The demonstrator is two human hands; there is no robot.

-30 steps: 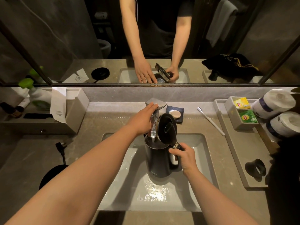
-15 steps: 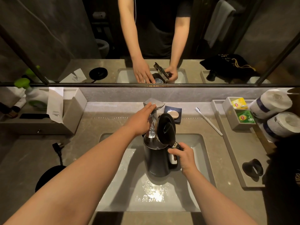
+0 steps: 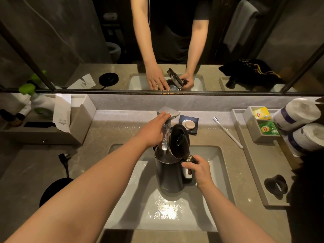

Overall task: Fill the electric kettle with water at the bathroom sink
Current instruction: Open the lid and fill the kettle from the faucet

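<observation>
1. The electric kettle (image 3: 168,174) stands upright inside the sink (image 3: 217,174), at the middle of the basin and under the faucet (image 3: 168,112), which sits at the worktop's back edge.
2. Its lid (image 3: 179,140) is swung up and open, so the mouth is clear.
3. A stream of water (image 3: 164,142) runs from the spout down into the open mouth. Filling looks underway, not finished.
4. The right hand (image 3: 199,170) has its grip closed around the kettle's handle and keeps the body steady beneath the stream.
5. The left hand (image 3: 154,128) reaches to the faucet with fingers laid flat on the lever. This is a loose, open grip that rests on it rather than clasping anything.
6. The water level inside cannot be read from here; the inner wall is dark and the lid hides part of it.
7. Done, as far as can be judged: kettle brought to the sink, lid opened, tap turned on.
8. Left, by the look of it: reach the wanted level, shut the tap, close the lid and lift the kettle out.
9. The round black kettle base (image 3: 54,190), its plug lying loose, waits near the worktop's front left corner.
10. Water already glistens on the basin floor in front of the kettle.
</observation>
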